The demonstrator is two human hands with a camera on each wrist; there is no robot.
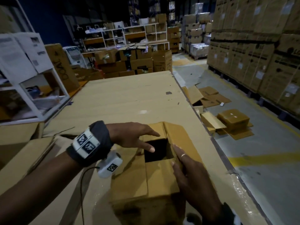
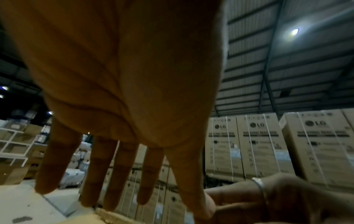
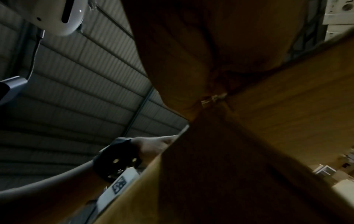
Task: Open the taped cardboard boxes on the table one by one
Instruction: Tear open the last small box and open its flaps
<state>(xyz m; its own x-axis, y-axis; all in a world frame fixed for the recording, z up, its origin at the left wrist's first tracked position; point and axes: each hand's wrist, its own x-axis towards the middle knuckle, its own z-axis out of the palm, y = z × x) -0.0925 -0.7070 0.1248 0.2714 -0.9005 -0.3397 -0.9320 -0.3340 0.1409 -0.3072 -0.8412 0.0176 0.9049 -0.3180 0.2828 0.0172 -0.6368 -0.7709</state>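
Note:
A brown cardboard box (image 1: pixel 160 176) stands on the cardboard-covered table (image 1: pixel 121 98) near its front right edge, its top partly unfolded over a dark opening (image 1: pixel 156 150). My left hand (image 1: pixel 138 137) hovers over the opening with its fingers spread and straight, holding nothing; its palm (image 2: pixel 124 91) fills the left wrist view. My right hand (image 1: pixel 193 176), with a ring on one finger, lies with straight fingers along the raised right flap (image 1: pixel 183 135). In the right wrist view the palm (image 3: pixel 191 45) rests against that flap (image 3: pixel 287 121). The inside of the box is dark.
Opened and flattened boxes (image 1: pixel 209 96) and one closed box (image 1: pixel 233 119) lie on the floor right of the table. More cardboard boxes (image 1: pixel 24 153) crowd the table's left side. Tall stacked cartons (image 1: pixel 259 54) line the right aisle; a white shelf (image 1: pixel 24 70) stands at left.

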